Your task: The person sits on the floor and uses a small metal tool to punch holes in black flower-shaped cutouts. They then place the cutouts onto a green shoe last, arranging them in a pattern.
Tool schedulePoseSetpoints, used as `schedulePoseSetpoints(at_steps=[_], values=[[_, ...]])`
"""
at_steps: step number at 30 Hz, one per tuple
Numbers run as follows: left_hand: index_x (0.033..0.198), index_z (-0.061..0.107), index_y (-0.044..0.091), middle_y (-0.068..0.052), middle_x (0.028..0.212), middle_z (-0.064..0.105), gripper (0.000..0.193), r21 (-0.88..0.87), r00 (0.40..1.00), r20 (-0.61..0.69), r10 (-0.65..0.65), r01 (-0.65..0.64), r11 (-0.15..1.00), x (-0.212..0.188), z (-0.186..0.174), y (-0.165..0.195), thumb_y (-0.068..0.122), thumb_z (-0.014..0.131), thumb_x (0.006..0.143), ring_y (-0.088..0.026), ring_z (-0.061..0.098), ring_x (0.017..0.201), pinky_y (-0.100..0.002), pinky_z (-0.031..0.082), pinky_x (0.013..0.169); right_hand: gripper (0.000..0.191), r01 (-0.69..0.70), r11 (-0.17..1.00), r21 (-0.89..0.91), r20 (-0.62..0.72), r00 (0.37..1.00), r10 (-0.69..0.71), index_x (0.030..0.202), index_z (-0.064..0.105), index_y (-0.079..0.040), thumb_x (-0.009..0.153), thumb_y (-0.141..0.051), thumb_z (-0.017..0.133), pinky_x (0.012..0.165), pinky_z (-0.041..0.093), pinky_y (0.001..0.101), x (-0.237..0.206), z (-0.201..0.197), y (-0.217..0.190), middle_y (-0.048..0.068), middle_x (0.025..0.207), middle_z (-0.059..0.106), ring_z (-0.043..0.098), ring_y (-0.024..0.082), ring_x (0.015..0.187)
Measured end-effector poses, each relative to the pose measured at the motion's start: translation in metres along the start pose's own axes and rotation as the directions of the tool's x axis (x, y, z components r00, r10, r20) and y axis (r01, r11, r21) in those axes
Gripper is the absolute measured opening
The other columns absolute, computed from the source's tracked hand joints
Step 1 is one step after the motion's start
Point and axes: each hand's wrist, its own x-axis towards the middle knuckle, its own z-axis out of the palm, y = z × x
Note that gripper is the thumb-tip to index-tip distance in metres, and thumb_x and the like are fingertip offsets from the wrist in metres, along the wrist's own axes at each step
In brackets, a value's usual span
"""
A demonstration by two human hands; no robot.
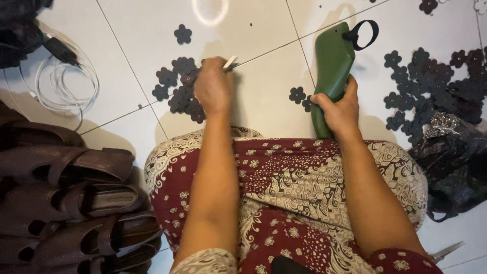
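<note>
Green shoe last [331,71], one item, plastic, with a black strap loop [364,33] at its far end, stands propped on the white tiled floor [264,101] against the patterned red skirt [289,193]; the right hand [339,109] has its fingers wrapped around its lower part. Left hand [213,86], fingers clenched on a small pale tool [230,62], reaches over a pile of dark flower-shaped cutouts [180,86]. Containers: one black plastic bag [454,167] at right, crumpled, contents not discernible. Flower cutouts: one larger heap [431,86] at right, two loose pieces [300,97] beside the last, one single [182,34] farther out; exact total cannot be counted. Brown sandals [71,203]: about five, stacked at left near the knee. White cable [63,81], coiled, with a black plug [60,49], upper left. Nothing lies between the hands and the cutouts.
</note>
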Motion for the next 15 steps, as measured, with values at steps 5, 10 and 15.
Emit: schedulePoseSetpoints(at_steps=[5,10,15], values=[[0.097,0.072,0.012,-0.009,0.102,0.069,0.018,0.005,0.984,0.175,0.029,-0.031,1.000,-0.012,0.015,0.021,0.015,0.079,0.081,-0.035,0.069,0.091,-0.048,0.053,0.079,0.096,0.001,0.999,-0.052,-0.008,1.000,-0.002,0.153,0.035,-0.003,0.073,-0.025,0.082,0.094,0.056,0.0376,-0.003,0.000,0.000,0.019,0.130,0.063,0.067,0.028,0.113],[0.101,0.073,0.008,-0.012,0.102,0.070,0.036,-0.121,0.913,0.393,-0.114,0.174,0.977,-0.006,0.004,0.010,0.028,0.085,0.074,-0.028,0.069,0.094,-0.041,0.054,0.083,0.098,-0.057,0.997,-0.054,0.002,0.998,0.058,0.153,0.033,-0.004,0.070,-0.024,0.081,0.091,0.057,0.0378,0.000,0.005,-0.003,0.019,0.131,0.062,0.067,0.028,0.112],[0.122,0.065,0.006,-0.012,0.111,0.072,0.027,-0.518,0.928,0.260,-0.268,0.368,0.772,0.000,0.029,-0.001,0.015,0.059,0.098,-0.020,0.068,0.100,-0.034,0.053,0.088,0.098,0.002,1.000,-0.018,-0.003,1.000,-0.002,0.153,0.033,-0.003,0.071,-0.024,0.084,0.093,0.058,0.0376,0.002,0.006,0.004,0.019,0.131,0.062,0.067,0.028,0.114]])
